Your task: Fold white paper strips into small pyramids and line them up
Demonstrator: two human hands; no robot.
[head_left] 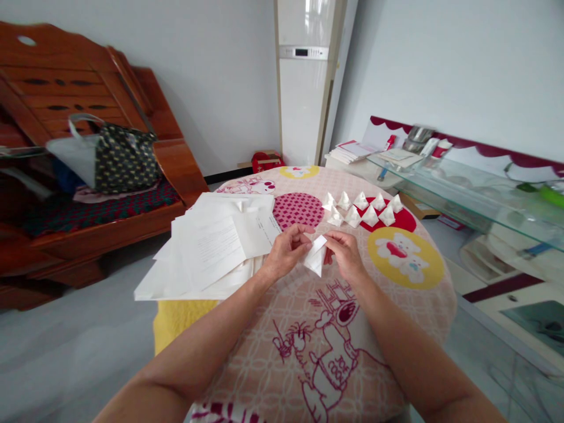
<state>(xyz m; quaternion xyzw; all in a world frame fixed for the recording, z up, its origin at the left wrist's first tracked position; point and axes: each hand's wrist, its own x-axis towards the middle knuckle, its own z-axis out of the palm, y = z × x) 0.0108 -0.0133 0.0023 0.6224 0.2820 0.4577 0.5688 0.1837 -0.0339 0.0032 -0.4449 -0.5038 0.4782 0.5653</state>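
Observation:
Between my two hands, above the patterned tablecloth (282,329), is a small piece of folded white paper (314,258) with a pointed lower end. My left hand (286,249) pinches its left side with curled fingers. On the upper right edge, the thumb and fingers of my right hand (346,254) grip the same paper. Just beyond my hands, several small folded paper pyramids (352,216) stand in two rows. To the left lies a loose stack of white paper sheets (211,247), some with printed text.
A wooden bench (171,170) with a dark patterned bag (126,157) stands at left. On the right, a glass-topped cabinet (467,200) holds papers and containers. A tall white air conditioner (304,100) stands behind the table.

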